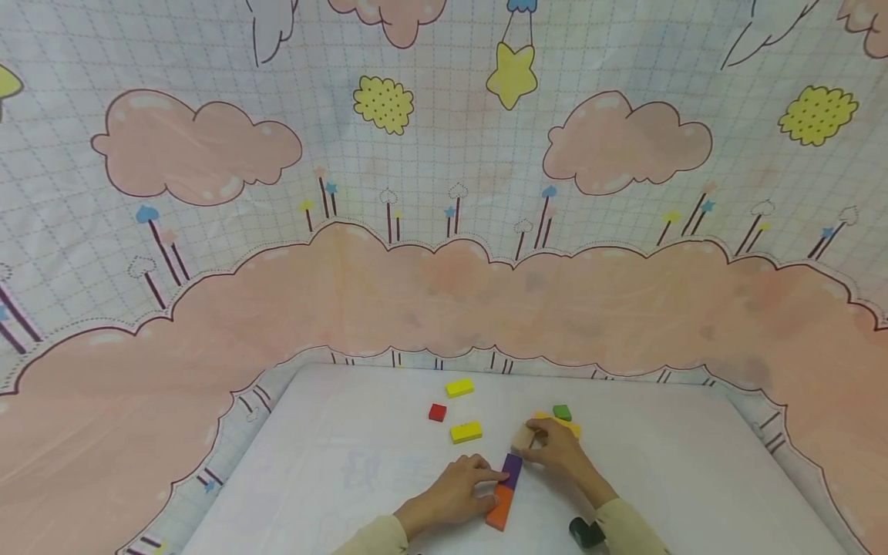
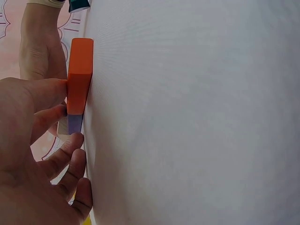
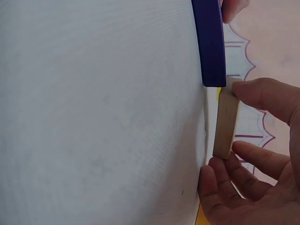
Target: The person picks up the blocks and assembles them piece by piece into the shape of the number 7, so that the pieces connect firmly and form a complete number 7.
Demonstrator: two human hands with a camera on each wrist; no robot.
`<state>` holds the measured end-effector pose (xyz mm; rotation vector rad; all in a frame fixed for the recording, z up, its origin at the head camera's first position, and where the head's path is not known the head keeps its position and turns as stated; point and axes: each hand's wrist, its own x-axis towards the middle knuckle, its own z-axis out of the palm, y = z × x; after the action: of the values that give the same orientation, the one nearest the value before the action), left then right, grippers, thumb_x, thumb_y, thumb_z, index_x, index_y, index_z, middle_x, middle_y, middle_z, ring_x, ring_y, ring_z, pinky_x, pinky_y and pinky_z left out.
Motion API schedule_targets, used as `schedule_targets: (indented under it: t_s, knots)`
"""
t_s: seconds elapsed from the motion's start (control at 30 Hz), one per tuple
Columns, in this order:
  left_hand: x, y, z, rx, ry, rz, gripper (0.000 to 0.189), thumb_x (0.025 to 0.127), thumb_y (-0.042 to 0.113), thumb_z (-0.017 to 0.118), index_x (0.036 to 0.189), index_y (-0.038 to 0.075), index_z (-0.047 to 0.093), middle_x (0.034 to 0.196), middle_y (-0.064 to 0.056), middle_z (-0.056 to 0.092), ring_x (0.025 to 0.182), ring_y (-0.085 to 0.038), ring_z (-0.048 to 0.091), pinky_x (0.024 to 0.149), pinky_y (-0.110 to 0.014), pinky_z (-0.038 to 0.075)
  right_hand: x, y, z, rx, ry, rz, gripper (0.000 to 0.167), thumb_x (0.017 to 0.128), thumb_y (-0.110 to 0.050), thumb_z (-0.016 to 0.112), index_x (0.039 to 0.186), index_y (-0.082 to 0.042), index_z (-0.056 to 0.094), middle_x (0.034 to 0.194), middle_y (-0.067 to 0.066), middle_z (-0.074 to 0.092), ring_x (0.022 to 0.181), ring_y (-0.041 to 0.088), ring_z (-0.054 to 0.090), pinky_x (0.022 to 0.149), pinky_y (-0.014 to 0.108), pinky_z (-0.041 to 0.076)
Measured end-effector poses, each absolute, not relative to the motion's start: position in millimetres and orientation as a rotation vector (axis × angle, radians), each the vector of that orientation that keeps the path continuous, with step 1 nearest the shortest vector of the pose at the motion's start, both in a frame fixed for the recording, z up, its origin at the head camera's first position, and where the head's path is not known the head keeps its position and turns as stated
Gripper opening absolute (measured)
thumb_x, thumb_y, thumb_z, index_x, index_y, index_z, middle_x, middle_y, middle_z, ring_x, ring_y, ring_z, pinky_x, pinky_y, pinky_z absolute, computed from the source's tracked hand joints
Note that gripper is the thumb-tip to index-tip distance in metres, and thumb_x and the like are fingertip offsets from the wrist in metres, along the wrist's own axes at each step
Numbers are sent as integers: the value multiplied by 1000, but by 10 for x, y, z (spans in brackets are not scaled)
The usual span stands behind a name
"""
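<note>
An orange block [image 1: 499,510] and a purple block [image 1: 514,464] lie end to end on the white tabletop. Along their left side rests my left hand [image 1: 452,491], its thumb touching the orange block and its index finger at the purple one. My right hand [image 1: 560,455] pinches a plain wooden block [image 1: 523,439] between thumb and fingertips. In the right wrist view this wooden block [image 3: 226,122] stands with one end right at the end of the purple block [image 3: 209,44]. The left wrist view shows the orange block [image 2: 80,70] with the left thumb against its side.
Two yellow blocks [image 1: 459,388] and a red block [image 1: 438,413] lie left of the far end. Partly behind the right hand are another yellow block [image 1: 573,428] and a green block [image 1: 562,412]. A dark green object [image 1: 585,532] sits by the right sleeve.
</note>
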<state>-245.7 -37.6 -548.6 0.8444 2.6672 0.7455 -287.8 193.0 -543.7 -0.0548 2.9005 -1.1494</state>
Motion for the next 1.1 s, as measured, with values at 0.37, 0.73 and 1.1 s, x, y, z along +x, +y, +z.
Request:
schedule_targets:
  t_s: [0.37,0.73,1.1]
  knots:
    - [-2446,-379,-5485,840,2662,759,39,92,38,66,131,41,61,115,11,57,102,-7,47,90,-29,44,-2886,1912,-5406,-122,2891,-1086,51,77,-20,83,123,-5,66,122,14,66,114,33,61,99,51,48]
    - [-2439,-373,-5473,823,2665,739,39,93,39,65,131,41,61,116,11,57,104,-7,47,94,-32,45,-2890,1909,-5410,-150,2873,-1064,49,79,-23,82,123,-7,66,120,10,66,112,30,61,99,51,48]
    - [-2455,-377,-5494,834,2666,743,39,93,40,64,131,41,61,115,11,57,103,-7,47,94,-32,44,-2880,1912,-5426,-216,2876,-1072,48,79,-22,82,123,-8,66,123,11,66,115,31,60,101,52,46]
